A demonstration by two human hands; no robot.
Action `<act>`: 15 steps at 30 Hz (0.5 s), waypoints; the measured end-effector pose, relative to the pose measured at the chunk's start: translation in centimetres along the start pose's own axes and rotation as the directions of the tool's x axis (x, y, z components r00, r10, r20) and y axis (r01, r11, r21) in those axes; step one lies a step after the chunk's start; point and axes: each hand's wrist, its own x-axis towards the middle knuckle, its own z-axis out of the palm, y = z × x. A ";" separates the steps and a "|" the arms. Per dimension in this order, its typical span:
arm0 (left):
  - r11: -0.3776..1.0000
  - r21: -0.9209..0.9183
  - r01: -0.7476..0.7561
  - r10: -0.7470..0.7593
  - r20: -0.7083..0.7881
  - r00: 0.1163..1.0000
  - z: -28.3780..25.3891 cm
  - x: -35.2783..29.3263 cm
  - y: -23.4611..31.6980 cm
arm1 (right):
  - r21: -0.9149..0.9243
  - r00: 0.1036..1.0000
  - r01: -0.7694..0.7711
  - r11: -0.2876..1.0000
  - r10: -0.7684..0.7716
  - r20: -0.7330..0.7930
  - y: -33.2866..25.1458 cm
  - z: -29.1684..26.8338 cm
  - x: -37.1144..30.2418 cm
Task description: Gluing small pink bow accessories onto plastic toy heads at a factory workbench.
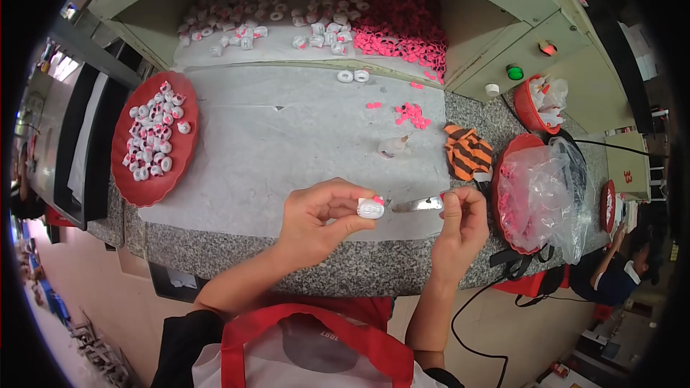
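My left hand (309,217) pinches a small white moulded figure piece (370,210) between thumb and fingertips; a bit of pink shows on its top. My right hand (462,233) is closed on a flat, shiny metal tool with a narrow tip (418,205), shaped like a small blade or tweezers. The tip points left at the white piece, with a small gap between them. Both hands are above the near edge of the paper sheet (237,151). Beyond them are a small translucent bottle with a thin tip (392,146) and a cluster of small pink pieces (412,115).
A red scalloped tray (188,147) of white-and-pink pieces stands at the left. The shelf at the back holds heaps of white pieces (273,0) and pink pieces (402,36). At the right are a striped cloth (468,152), a bag-covered red tray (517,145) and a red basket (530,104).
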 end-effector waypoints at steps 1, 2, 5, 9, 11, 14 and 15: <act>1.000 0.012 0.003 -0.003 -0.012 1.000 0.0 0.1 0.0 | 0.002 1.000 0.010 1.000 -0.010 -0.001 -0.5 0.2 -0.1; 1.000 0.013 -0.007 0.008 -0.010 1.000 0.0 0.5 0.0 | 0.100 0.998 -0.017 0.995 0.012 0.058 -1.2 0.5 -0.3; 1.000 0.004 -0.016 0.016 -0.036 0.999 -0.2 0.7 0.2 | 0.204 0.985 -0.073 0.976 0.038 0.171 -2.1 1.3 -1.2; 1.000 0.021 -0.015 0.015 -0.021 1.000 -0.2 0.5 0.1 | 0.271 0.962 -0.097 0.958 0.021 0.273 -3.0 2.2 -1.8; 0.999 0.012 -0.032 0.032 -0.022 0.999 -0.2 0.4 0.0 | 0.217 0.932 -0.055 0.975 -0.028 0.362 -3.3 2.6 -2.4; 0.997 0.005 -0.083 0.083 -0.015 0.996 0.1 0.4 0.0 | 0.021 0.922 0.168 0.985 -0.165 0.350 -4.4 3.5 -3.7; 0.987 0.089 -0.134 0.133 0.023 0.991 0.0 0.1 0.0 | -0.092 0.911 0.310 0.946 -0.268 0.313 -4.5 3.5 -4.1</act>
